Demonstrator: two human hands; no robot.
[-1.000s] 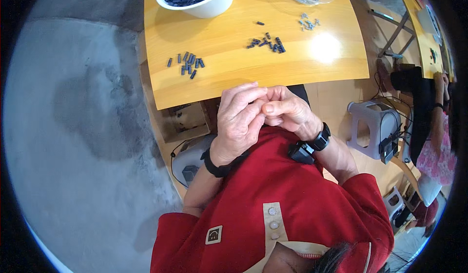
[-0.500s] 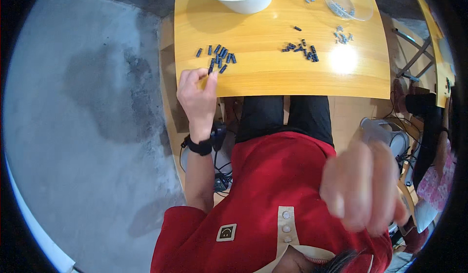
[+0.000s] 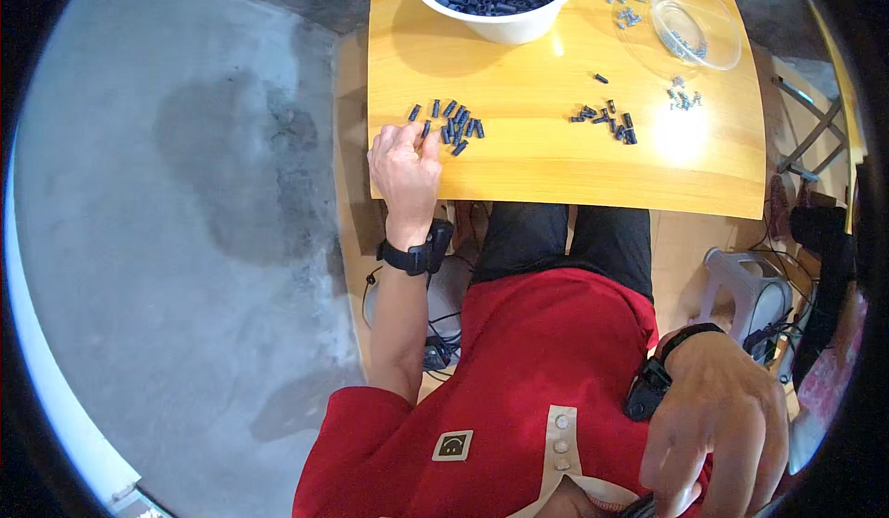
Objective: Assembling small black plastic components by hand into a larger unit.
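Observation:
My left hand (image 3: 406,168) rests at the near left of the table, thumb and forefinger pinched on a small dark cylindrical piece (image 3: 426,129). Just right of these fingers lies a loose cluster of similar dark pieces (image 3: 460,122). Raised low on the right, in front of my red shirt, is my right hand (image 3: 722,416). Its fingers hang bent and a little apart, and no object shows between them. The lower picture edge cuts off part of the fingertips. Each wrist wears a black strap with a small dark box on it.
A white bowl (image 3: 519,27) heaped with dark pieces stands at the table's far side. A second small group of dark pieces (image 3: 614,124) lies at centre right. Small silvery pieces (image 3: 685,99) and a clear plastic tub (image 3: 732,46) are farther right. A grey stool (image 3: 727,273) stands beside the table.
The view has shifted, so the table sits farther right and lower. My right hand has dropped lower, its blur gone. My left hand stays by the dark pieces, pinching at the cluster's left side.

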